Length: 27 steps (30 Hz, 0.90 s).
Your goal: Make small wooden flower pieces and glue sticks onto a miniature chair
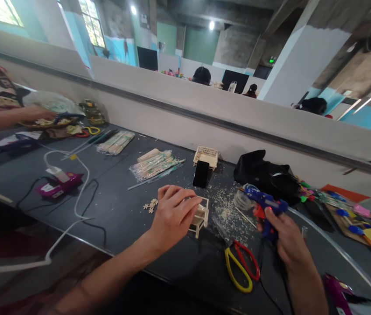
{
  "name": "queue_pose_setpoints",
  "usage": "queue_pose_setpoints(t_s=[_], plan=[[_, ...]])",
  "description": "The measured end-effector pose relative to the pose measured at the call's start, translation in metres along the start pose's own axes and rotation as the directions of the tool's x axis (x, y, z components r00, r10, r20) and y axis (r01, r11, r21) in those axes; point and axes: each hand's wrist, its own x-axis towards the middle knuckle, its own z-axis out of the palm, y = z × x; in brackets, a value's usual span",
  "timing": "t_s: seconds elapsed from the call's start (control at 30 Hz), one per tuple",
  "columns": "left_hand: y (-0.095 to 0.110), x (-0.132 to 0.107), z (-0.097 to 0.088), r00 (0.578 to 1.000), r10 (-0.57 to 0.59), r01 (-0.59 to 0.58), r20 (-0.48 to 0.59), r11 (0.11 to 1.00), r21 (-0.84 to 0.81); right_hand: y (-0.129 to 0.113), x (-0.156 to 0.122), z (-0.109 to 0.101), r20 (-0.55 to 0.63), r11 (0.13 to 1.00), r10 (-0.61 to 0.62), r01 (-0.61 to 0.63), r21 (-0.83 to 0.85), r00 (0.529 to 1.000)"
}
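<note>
My left hand (175, 211) is closed at the near side of a small wooden stick frame (201, 217), shaped like miniature furniture. Its fingertips meet the frame's upper edge, while the thumb and the frame's left part are hidden behind the hand. In my right hand (285, 234) is a blue hot glue gun (264, 199), its nozzle pointing up and left toward a coil of clear plastic (243, 200). Scissors (243, 267) with one red and one yellow handle lie between my hands. Small flower-shaped wooden pieces (151, 205) are left of my left hand.
A black phone (201, 174) leans against another small wooden piece (206, 156) near the wall. Packs of wooden sticks (154, 165) lie left of it. A black bag (267, 175) and colourful craft bits sit right. Another person's arm (8, 117) reaches in at far left.
</note>
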Motion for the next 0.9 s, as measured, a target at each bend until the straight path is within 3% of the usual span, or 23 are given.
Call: queue_pose_setpoints(t_s=[0.1, 0.17, 0.33, 0.47, 0.57, 0.67, 0.9], plan=[[-0.005, 0.002, -0.001, 1.000, -0.022, 0.022, 0.004, 0.998, -0.055, -0.011, 0.040, -0.009, 0.095, 0.988, 0.150, -0.147, -0.037, 0.984], [-0.008, 0.004, -0.001, 1.000, -0.030, 0.030, 0.009, 0.996, -0.084, -0.014, 0.060, -0.010, 0.134, 0.983, 0.169, -0.157, -0.091, 0.977], [-0.017, 0.005, 0.004, 0.996, -0.079, 0.083, 0.033, 0.986, -0.142, -0.008, 0.087, -0.008, 0.079, 0.972, 0.151, -0.133, -0.195, 0.985], [-0.024, 0.006, 0.009, 0.991, -0.132, 0.137, 0.038, 0.972, -0.190, -0.002, 0.096, -0.013, 0.014, 0.893, 0.042, -0.032, -0.449, 0.999], [-0.025, 0.008, 0.011, 0.976, -0.210, 0.218, 0.061, 0.941, -0.258, -0.001, 0.099, -0.017, -0.009, 0.694, -0.112, 0.072, -0.716, 0.994], [-0.024, 0.010, 0.012, 0.950, -0.303, 0.312, 0.080, 0.891, -0.331, -0.001, 0.096, -0.016, -0.041, 0.563, -0.148, 0.050, -0.825, 0.988], [-0.019, 0.010, 0.015, 0.832, -0.530, 0.525, 0.164, 0.656, -0.542, -0.003, 0.086, -0.007, -0.106, 0.535, -0.109, -0.032, -0.844, 0.988]])
